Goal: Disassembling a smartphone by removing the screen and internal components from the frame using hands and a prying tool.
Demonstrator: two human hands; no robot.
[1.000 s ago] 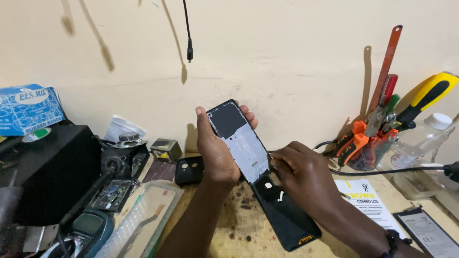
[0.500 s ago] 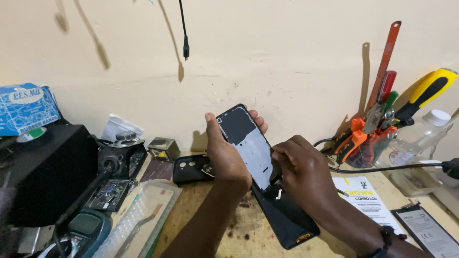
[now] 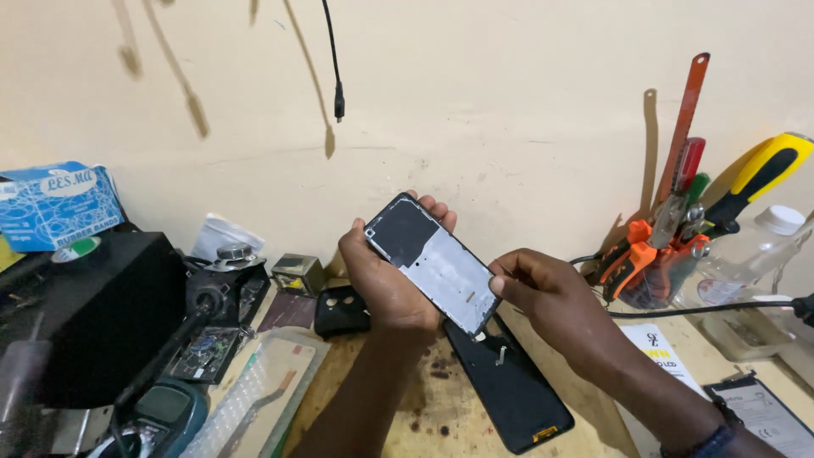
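Opened phone frame held up between my two hands, centre of the frame.

My left hand (image 3: 386, 284) is wrapped around the back of the phone frame (image 3: 432, 261), fingertips hooked over its top edge, while my right hand (image 3: 551, 301) pinches its lower right edge between thumb and forefinger, so both hands are closed on the one piece. It sits tilted above the wooden bench (image 3: 441, 407), clear of the black display panel (image 3: 509, 386) lying flat below it. I judge the frame light, thin and stiff but easily bent, with bare inner faces best left untouched, so the long side edges are the place to grip. The glassy panel looks fragile and slippery. A tool holder (image 3: 670, 254) stands at the right.
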